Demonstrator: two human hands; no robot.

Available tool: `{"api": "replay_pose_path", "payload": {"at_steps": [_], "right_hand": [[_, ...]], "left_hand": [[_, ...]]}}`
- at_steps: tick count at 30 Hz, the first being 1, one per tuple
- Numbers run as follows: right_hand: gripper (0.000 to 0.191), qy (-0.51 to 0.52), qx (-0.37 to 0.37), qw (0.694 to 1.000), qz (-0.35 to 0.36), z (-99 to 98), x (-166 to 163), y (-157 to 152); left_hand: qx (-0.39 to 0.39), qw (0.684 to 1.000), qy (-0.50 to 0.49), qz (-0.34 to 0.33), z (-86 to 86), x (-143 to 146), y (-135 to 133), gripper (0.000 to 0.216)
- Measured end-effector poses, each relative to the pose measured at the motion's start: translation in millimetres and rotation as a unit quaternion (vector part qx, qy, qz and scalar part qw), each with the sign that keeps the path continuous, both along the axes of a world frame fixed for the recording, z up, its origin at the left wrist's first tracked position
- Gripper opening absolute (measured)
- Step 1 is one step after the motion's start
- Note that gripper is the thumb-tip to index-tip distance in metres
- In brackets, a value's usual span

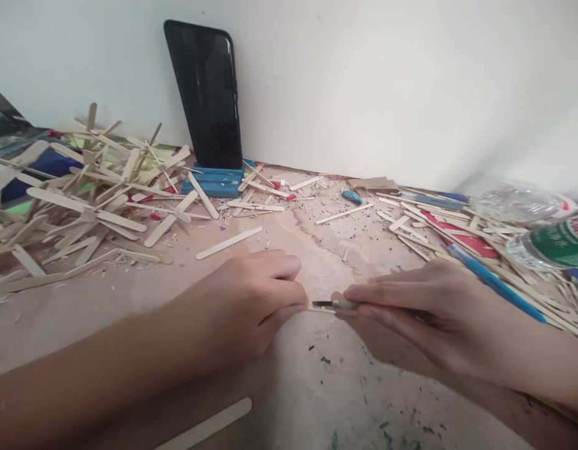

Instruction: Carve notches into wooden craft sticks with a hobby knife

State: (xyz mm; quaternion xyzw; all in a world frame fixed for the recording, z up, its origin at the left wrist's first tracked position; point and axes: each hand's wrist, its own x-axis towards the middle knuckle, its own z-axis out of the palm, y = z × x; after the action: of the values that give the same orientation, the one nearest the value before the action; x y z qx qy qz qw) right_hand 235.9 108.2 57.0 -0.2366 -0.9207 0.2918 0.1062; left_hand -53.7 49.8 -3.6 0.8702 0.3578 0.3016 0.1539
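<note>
My left hand (265,300) is closed, its knuckles up, pressing a thin wooden craft stick (323,311) down on the tabletop. Most of that stick is hidden under the fingers. In a pinch between thumb and fingers, my right hand (425,309) holds a craft knife (343,304) with a pale handle and a short dark blade. The blade points left and lies at the stick, close to the left fingertips; whether it touches the wood I cannot tell. One loose craft stick (229,242) rests behind my left hand, and another craft stick (209,428) lies near the front edge.
A heap of craft sticks (87,200) spreads at the left. A black phone (207,94) leans on the white wall, standing on a blue block (218,181). At right are thin wood strips (518,275), a blue pen-like stick (498,284) and a clear bottle with green label (556,240).
</note>
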Motion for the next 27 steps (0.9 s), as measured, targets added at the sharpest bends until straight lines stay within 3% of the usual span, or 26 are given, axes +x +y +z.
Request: {"api": "replay_pose_path", "payload": {"at_steps": [7, 19, 25, 27], "right_hand": [[0.053, -0.079, -0.198, 0.969, -0.128, 3.7, -6.7, 0.2], [0.065, -0.101, -0.327, 0.929, -0.138, 5.2, -6.4, 5.1], [0.060, -0.070, -0.416, 0.900, -0.110, 5.2, -7.3, 5.2], [0.058, -0.065, -0.409, 0.904, -0.108, 4.8, -6.7, 6.1]], "left_hand": [[0.000, 1.000, -0.004, 0.000, -0.3, 1.1, -1.2, 0.032], [0.022, 1.000, 0.004, -0.003, 0.1, 0.9, -0.6, 0.030], [0.038, 0.999, 0.015, 0.003, 1.9, 2.0, -1.9, 0.032], [0.036, 0.999, 0.019, 0.002, 2.5, 1.7, -1.7, 0.033]]}}
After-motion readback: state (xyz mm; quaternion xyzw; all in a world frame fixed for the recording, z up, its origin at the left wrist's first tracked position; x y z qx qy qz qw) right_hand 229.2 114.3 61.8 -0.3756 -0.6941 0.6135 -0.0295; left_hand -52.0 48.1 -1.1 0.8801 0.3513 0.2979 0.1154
